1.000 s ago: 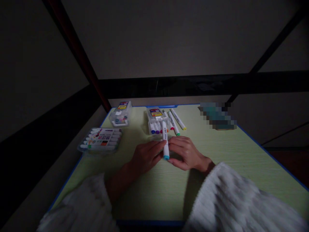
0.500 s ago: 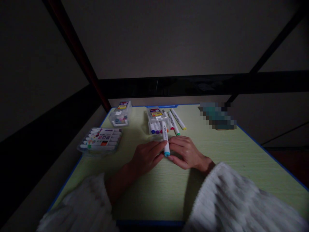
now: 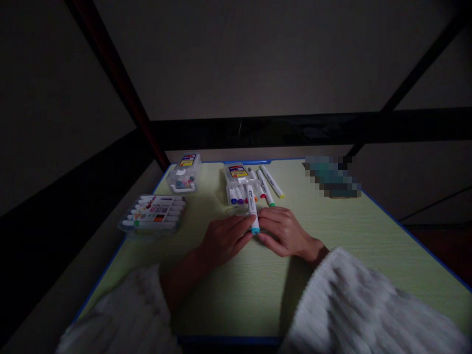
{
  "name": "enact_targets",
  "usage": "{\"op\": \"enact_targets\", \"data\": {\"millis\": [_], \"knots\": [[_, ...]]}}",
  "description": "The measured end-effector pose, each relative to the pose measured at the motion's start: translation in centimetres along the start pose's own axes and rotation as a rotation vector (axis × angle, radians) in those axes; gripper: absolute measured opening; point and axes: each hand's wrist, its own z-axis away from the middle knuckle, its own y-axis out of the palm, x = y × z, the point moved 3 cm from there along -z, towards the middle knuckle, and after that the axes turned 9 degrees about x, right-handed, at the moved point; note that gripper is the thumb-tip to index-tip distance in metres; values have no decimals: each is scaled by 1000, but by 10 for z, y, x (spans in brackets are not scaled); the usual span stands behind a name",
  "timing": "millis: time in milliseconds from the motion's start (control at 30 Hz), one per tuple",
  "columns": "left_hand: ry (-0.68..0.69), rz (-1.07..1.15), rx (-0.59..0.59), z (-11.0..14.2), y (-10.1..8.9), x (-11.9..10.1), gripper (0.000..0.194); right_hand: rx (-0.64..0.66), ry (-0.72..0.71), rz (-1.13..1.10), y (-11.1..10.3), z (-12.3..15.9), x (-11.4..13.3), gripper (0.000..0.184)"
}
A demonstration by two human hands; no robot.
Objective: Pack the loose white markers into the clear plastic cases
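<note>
A white marker [image 3: 252,209] with a light blue end points toward me, its far end at the front of a clear plastic box [image 3: 241,184]. My left hand [image 3: 224,238] is closed on the marker from the left, thumb and fingers near its blue end. My right hand [image 3: 283,231] is curled against the marker's right side, its fingertips partly hidden. Several white markers with coloured ends [image 3: 234,200] lie inside the box. A clear plastic edge [image 3: 236,211] shows just beyond my left fingers.
Loose markers, including a green-ended one [image 3: 269,194] and a yellow-ended one [image 3: 273,182], lie right of the box. Another clear box [image 3: 184,174] stands at the back left, with a flat pack of markers [image 3: 155,214] nearer. A pixelated flat object [image 3: 332,179] lies on the right of the table [image 3: 350,231].
The blue-ended marker has shifted slightly away from me, toward the box. Both hands stay almost where they were, and the other things have not moved.
</note>
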Motion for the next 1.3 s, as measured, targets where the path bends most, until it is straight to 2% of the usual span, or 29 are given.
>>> {"op": "enact_targets", "data": {"millis": [1300], "knots": [[3,12,5,-3,0,-2,22,12,67,86,3,1,-5,31]]}}
